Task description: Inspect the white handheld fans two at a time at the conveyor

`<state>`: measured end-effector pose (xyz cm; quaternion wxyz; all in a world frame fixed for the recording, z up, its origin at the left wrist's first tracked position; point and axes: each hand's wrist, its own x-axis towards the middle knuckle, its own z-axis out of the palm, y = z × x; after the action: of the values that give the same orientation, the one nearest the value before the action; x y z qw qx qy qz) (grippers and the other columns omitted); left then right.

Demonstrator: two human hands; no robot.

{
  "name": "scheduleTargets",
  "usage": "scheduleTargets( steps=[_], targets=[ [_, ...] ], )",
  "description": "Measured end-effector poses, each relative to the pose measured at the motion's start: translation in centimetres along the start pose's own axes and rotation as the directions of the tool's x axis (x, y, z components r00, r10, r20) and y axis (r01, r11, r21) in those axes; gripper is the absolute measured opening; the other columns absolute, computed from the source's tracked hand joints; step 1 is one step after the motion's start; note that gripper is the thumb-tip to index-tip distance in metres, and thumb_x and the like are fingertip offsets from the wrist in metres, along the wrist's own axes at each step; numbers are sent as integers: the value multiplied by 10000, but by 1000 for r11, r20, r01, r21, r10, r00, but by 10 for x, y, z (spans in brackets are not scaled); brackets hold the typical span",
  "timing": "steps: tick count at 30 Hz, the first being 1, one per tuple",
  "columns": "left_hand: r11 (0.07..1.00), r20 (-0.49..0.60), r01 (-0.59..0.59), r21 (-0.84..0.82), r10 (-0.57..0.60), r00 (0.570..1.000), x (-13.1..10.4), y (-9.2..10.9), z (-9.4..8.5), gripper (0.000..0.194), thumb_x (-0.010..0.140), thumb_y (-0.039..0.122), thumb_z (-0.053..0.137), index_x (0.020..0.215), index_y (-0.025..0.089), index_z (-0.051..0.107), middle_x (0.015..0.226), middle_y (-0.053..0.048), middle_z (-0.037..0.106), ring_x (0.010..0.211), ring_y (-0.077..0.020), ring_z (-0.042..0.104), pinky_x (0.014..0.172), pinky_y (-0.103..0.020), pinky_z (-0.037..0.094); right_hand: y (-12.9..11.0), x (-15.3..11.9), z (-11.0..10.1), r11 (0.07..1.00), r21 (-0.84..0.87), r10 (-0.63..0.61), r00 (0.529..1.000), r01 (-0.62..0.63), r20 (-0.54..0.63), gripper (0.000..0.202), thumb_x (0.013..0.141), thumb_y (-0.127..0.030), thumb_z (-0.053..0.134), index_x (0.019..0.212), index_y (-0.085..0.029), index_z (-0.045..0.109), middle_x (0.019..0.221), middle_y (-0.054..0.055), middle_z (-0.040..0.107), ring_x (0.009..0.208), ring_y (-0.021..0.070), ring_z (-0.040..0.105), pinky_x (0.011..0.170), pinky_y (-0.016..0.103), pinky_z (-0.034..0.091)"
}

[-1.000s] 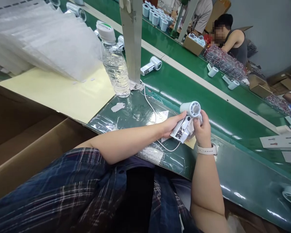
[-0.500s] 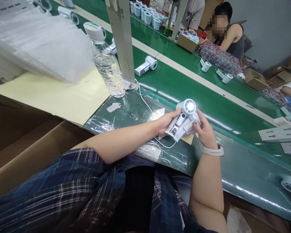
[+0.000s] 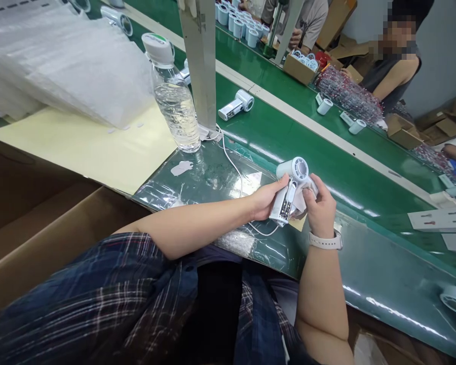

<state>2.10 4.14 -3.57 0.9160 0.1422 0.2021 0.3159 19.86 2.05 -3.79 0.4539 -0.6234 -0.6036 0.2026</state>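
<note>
- Left hand (image 3: 266, 200): grip closes around the pale fan (image 3: 291, 170), above the tabletop (image 3: 213, 185).
- Right hand (image 3: 322, 205): grip pinches white cloth (image 3: 299, 197) against the fan's side.
- White cable (image 3: 233, 165): runs behind the left hand.
- Water bottle (image 3: 177, 109): stands beside the metal post (image 3: 202, 61).
- Second fan (image 3: 235, 105): lies on green belt (image 3: 289, 129).

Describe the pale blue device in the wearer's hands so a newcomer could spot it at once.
Find the long, glossy green belt crossing the picture diagonally. At its near side, between the left hand and the right hand, is the pale blue plastic device with a round head. Unlike the similar whitish device lying on the belt, it is gripped, a crumpled whitish piece against it.
</note>
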Motion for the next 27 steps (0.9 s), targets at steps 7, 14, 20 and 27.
scheduleTargets(
  steps=[7,14,20,27],
  targets=[
    [999,12,31,-37,-31,999,3,8,-7,585,1084,548,326,1170,97,688,925,-162,777,822,-253,761,797,-416,624,4,-4,-14,994,91,37,985,-53,166,682,868,-456,714,1490,-213,577,1603,174,537,1454,349,556,1218,564,455],
    [982,20,-101,-161,106,994,5,28,-16,675,1044,680,295,1020,136,694,892,-128,769,870,-266,780,807,-419,639,16,0,-19,958,161,210,962,-239,177,746,824,-329,693,1542,-275,498,1618,170,505,1151,319,745,905,499,645],
    [969,-14,-164,-184,164,986,5,33,-14,643,1043,671,340,1033,147,712,919,-122,780,872,-264,782,846,-449,639,32,10,-27,916,-197,348,937,-349,-42,599,742,-273,681,1328,-150,663,1191,190,764,1049,352,725,1011,633,556],
    [924,104,-350,-156,368,924,-10,42,-6,568,913,707,609,780,157,648,950,-127,781,1165,-337,732,1002,-500,595,1,-4,7,918,374,81,985,-134,155,715,884,-448,672,1538,-349,400,1555,134,558,1411,303,579,1115,573,531]
  ],
)
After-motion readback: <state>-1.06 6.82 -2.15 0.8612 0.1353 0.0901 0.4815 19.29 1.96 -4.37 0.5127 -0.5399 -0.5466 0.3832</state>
